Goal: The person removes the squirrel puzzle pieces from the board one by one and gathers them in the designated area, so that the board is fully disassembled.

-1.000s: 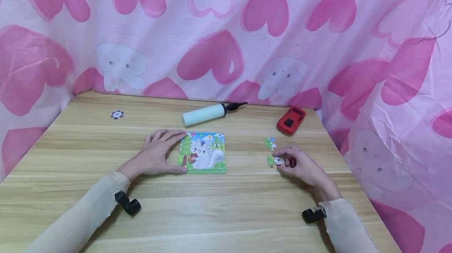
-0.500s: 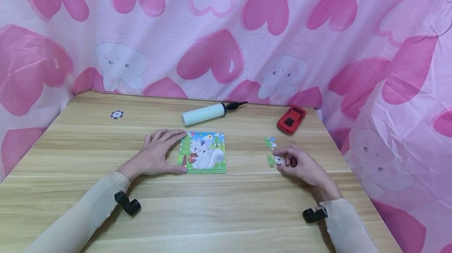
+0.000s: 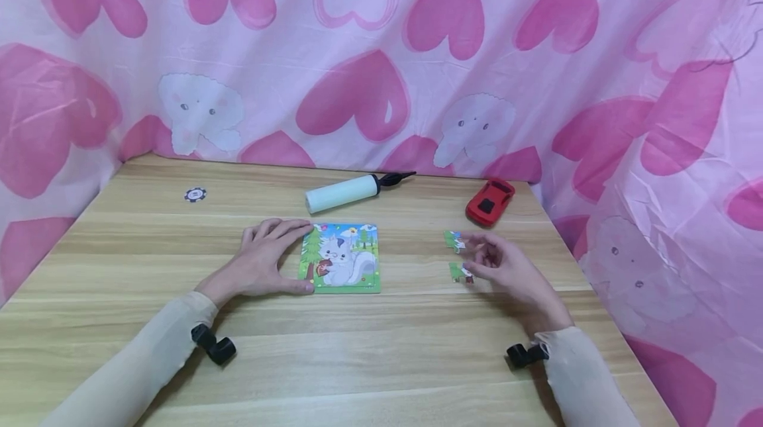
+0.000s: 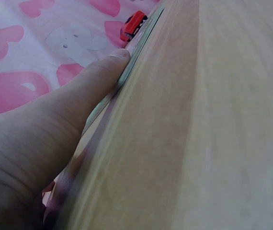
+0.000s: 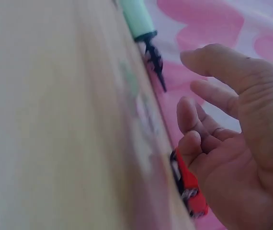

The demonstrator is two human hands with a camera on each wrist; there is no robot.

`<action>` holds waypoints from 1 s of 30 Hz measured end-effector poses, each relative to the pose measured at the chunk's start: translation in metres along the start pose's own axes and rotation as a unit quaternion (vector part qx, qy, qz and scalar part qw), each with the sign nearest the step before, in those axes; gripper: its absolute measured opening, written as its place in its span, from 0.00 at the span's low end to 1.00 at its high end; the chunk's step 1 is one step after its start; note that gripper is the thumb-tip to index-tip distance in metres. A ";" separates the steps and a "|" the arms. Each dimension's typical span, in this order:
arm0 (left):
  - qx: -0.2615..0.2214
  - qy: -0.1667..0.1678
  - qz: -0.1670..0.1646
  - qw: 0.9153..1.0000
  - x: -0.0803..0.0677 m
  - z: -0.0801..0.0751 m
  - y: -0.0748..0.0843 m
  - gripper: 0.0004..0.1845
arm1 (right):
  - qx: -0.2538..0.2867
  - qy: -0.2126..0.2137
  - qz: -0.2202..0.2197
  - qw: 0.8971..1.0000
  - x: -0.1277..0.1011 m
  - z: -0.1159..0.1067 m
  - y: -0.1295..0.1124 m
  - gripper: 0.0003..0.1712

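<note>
Two pieces (image 3: 457, 256): loose right of puzzle (image 3: 342, 258), not yet fitted
Left hand (image 3: 265, 265): flat, fingers straight, steadying puzzle's left edge
Right hand (image 3: 501, 265): loosely curled over pieces, holding nothing (apparently)

One wooden table (image 3: 381, 347) carries everything here. One square puzzle board (image 3: 341, 258) with a squirrel picture lies on it, and two loose puzzle pieces lie to its right: one farther piece (image 3: 453, 239) and one nearer piece (image 3: 458, 273). There is one hand pump (image 3: 342, 192) with a pale green barrel, one red toy car (image 3: 490, 202), and one small black-and-white chip (image 3: 195, 194). Two hands are in view, one left hand (image 3: 265, 263) and one right hand (image 3: 505, 268), each wrist with one black camera mount. One pink heart-printed cloth (image 3: 381, 63) hangs behind.
</note>
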State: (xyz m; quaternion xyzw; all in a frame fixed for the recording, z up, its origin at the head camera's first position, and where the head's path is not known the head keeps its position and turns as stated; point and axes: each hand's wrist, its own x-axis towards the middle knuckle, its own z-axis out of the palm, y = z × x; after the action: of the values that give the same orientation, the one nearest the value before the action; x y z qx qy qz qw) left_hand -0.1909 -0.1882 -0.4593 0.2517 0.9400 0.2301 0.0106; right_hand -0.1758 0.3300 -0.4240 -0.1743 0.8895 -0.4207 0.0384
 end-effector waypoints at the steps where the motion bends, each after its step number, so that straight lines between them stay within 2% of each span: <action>1: -0.001 -0.001 0.000 1.000 0.000 0.000 0.000 0.68 | 0.010 0.001 -0.006 1.000 0.003 0.001 -0.005 0.34; 8: 0.001 0.004 -0.004 1.000 -0.002 0.000 -0.002 0.69 | 0.085 -0.009 -0.068 0.994 0.038 0.015 -0.041 0.35; 15: 0.002 0.002 0.001 1.000 0.000 0.003 -0.001 0.69 | 0.095 -0.018 -0.094 0.991 0.065 0.035 -0.075 0.37; 23: 0.001 0.005 0.004 1.000 0.000 0.001 0.001 0.68 | 0.115 -0.028 -0.109 0.987 0.086 0.062 -0.102 0.39; 30: 0.001 0.004 0.001 1.000 0.000 0.000 0.001 0.68 | 0.133 -0.061 -0.132 0.980 0.098 0.089 -0.124 0.37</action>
State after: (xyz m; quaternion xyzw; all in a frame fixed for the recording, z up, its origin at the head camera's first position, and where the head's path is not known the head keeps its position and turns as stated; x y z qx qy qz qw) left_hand -0.1902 -0.1877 -0.4593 0.2520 0.9400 0.2299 0.0065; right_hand -0.2145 0.1584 -0.3792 -0.3084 0.7910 -0.5251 0.0594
